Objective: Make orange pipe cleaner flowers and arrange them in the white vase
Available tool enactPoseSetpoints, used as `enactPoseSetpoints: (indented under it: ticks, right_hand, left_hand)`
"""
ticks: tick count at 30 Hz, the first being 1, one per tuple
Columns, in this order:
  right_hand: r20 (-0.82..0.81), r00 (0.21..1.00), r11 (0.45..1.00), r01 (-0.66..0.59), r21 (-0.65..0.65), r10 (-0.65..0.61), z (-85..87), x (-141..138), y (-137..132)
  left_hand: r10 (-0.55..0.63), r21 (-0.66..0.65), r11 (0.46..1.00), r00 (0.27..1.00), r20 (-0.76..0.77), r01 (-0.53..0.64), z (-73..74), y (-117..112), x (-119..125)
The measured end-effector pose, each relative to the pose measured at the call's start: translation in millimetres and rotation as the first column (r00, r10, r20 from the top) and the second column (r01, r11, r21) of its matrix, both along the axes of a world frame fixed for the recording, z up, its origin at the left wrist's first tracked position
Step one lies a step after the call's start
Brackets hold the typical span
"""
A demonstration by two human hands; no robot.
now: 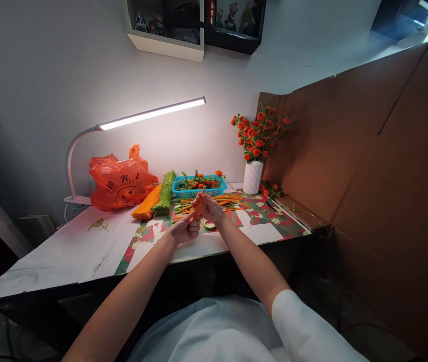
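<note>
Over the front of the table, both hands are closed on one orange fuzzy piece (197, 210), apparently bent chenille stems. My left hand (185, 229) grips its lower end with thumb and curled fingers. Higher up and to the right, my right hand (210, 207) pinches the upper part, where a thin tip sticks out. A roll of green tape (209, 225) lies just below my right hand. Loose orange and green chenille stems (231, 201) are spread behind the hands. Finger contact hides part of the held piece.
A blue basket (180, 193) holds orange flowers. Left of it lie green (166, 193) and orange stem bundles (146, 205) and an orange plastic bag (121, 181). A desk lamp (153, 113) shines above. A white vase (253, 177) of flowers stands near a cardboard wall (349, 151).
</note>
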State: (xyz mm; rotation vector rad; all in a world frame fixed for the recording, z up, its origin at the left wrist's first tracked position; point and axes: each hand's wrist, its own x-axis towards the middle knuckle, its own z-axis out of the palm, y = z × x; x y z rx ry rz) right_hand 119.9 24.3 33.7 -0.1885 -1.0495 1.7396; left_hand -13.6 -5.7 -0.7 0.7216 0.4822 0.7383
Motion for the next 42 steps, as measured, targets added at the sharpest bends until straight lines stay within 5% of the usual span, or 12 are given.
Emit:
enactPoseSetpoints:
  ticks: [4,9,13,17,22,29,42]
  right_hand:
    - [0.047,0.999,0.999,-0.023,0.047,0.021,11.7,-3,2]
    - [0.101,0.987,0.991,0.116,0.066,-0.123,2.2,-7,5]
    - [0.163,0.968,0.978,0.172,0.115,-0.190,-14.7,-13,4]
    - [0.141,0.959,0.966,0.232,0.117,-0.247,-22.6,-16,2]
    - [0.155,0.947,0.956,0.261,0.137,-0.280,-28.0,-16,1]
    - [0.215,0.916,0.939,0.311,0.149,-0.338,-44.9,-21,-1]
    - [0.331,0.839,0.872,0.293,0.393,-0.432,-45.5,-4,-5]
  left_hand:
    - [0.240,0.240,0.945,0.970,-0.043,-0.223,3.3,2,7]
    - [0.718,0.522,0.649,0.672,-0.181,-0.553,0.8,17,0]
    - [0.845,0.561,0.503,0.511,-0.158,-0.658,-2.3,22,-11]
    - [0.868,0.675,0.399,0.494,-0.058,-0.621,0.6,15,-9]
    - [0.800,0.736,0.404,0.600,0.003,-0.543,3.3,13,-1]
    - [0.798,0.780,0.392,0.602,-0.025,-0.487,-5.3,23,-4]
    - [0.822,0.906,0.286,0.566,-0.065,-0.311,-8.3,20,-7]
